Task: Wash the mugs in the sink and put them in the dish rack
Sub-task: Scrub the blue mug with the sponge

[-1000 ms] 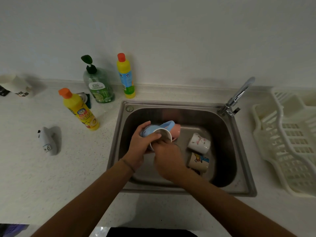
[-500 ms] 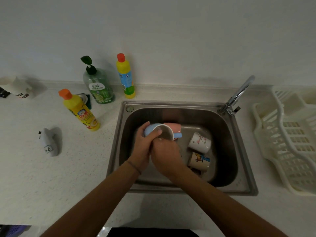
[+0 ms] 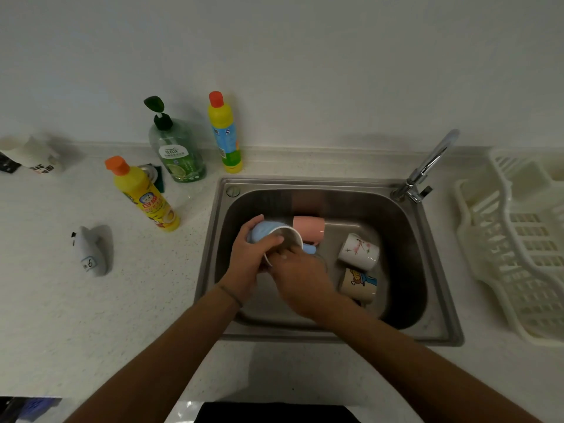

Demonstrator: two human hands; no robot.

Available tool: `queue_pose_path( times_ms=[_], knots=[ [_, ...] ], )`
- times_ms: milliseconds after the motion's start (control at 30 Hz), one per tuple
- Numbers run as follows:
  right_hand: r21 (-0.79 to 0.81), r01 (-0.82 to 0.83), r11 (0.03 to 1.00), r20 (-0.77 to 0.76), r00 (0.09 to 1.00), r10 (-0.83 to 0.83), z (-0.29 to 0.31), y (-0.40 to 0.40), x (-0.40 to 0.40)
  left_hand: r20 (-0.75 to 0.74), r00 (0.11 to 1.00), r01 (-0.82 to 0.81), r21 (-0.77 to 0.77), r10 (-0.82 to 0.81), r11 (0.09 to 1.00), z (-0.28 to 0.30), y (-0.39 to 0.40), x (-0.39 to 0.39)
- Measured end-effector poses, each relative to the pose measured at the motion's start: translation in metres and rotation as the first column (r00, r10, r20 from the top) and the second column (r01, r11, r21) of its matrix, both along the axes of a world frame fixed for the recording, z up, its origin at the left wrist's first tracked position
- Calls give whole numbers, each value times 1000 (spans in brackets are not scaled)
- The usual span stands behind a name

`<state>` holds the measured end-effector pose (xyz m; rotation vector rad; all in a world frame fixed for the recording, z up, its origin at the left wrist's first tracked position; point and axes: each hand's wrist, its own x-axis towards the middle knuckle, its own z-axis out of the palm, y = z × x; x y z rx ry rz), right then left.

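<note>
Step in hand, as judged: scrubbing inside the blue mug, held tilted over the sink at frame centre. Left hand wraps its body; right hand has fingers curled into the mouth, whether round a cloth cannot be told. Advice: brace firmly, sweep the whole inner wall.

Pink mug, floral white mug, cartoon mug: smooth, glossy cylinders lying on brushed steel, centre right. Dish rack, far right: cream slatted plastic.
</note>
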<state>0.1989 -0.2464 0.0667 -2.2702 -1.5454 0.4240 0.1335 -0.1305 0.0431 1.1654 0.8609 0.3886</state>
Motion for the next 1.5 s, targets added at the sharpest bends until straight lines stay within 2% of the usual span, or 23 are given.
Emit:
queue_pose_path(
  times_ms=[67,100,167,233,300,333,400,467,567,633,700,733,800,867,933,1033,1100,1167,1233,1300,1367,1400,1500],
  knots=[
    [-44,-94,995,155,983,100,-5,-4,11,17,1000,18,-19,-17,1000,-2,5,-2],
    [-34,-74,997,156,985,78,-5,-2,7,23,1000,10,-19,-9,1000,-1,4,-1],
    [17,99,995,-6,995,-99,1,5,-8,18,1000,-15,-1,15,1000,2,-2,3],
    [-17,181,983,-113,977,-182,3,9,-13,-2,1000,-7,13,7,1000,1,-4,4],
    [36,69,997,-14,998,-68,4,2,-4,-53,997,54,2,-54,999,4,5,1],
    [38,-38,999,106,994,34,4,-3,2,-83,990,112,-24,-114,993,5,11,-1],
    [18,-166,986,271,950,155,0,-8,9,-120,964,229,-67,-236,971,6,21,-3],
    [36,-114,993,228,968,103,3,-4,3,-105,975,185,-99,-195,978,9,18,0],
    [153,47,987,108,992,-64,3,14,-2,-8,999,-48,-184,48,982,10,-2,9],
    [198,196,960,-46,981,-191,0,22,-5,15,988,-147,-220,154,964,9,-16,12],
    [212,260,942,-162,960,-228,-4,24,-9,14,983,-174,-214,181,961,4,-19,11],
    [191,213,958,-155,970,-185,-2,21,-9,9,985,-166,-211,171,963,3,-17,10],
    [94,-2,996,-20,1000,4,1,14,1,-18,989,-147,-195,146,970,0,-9,4],
    [-30,-159,987,75,984,161,6,8,14,-40,992,-126,-160,121,979,-4,-2,0],
    [-28,-162,986,108,981,164,7,9,17,-36,992,-128,-112,125,985,-4,0,1],
    [47,0,999,-46,999,2,-2,20,5,-37,989,-144,-89,141,986,-2,-2,6],
    [51,-25,998,-102,994,31,-4,21,5,-66,991,-118,-68,113,991,-2,2,5],
    [-13,-163,987,41,986,163,-1,13,14,-100,994,-47,-55,42,997,-3,10,0],
    [-41,-189,981,180,964,194,-2,8,17,-103,995,-10,-62,4,998,-5,14,-3],
    [-16,-98,995,106,989,99,-3,12,5,-95,995,-21,-48,17,999,-2,8,-2],
    [-44,34,998,-56,998,-36,-3,18,-4,-84,996,-23,-43,19,999,-1,3,0],
    [-51,12,999,-77,997,-16,-2,17,-3,-86,996,-17,-42,13,999,-1,3,-1],
    [-46,-180,983,136,973,185,1,4,13,-112,994,-22,-55,16,998,-3,7,-4]
  ],
)
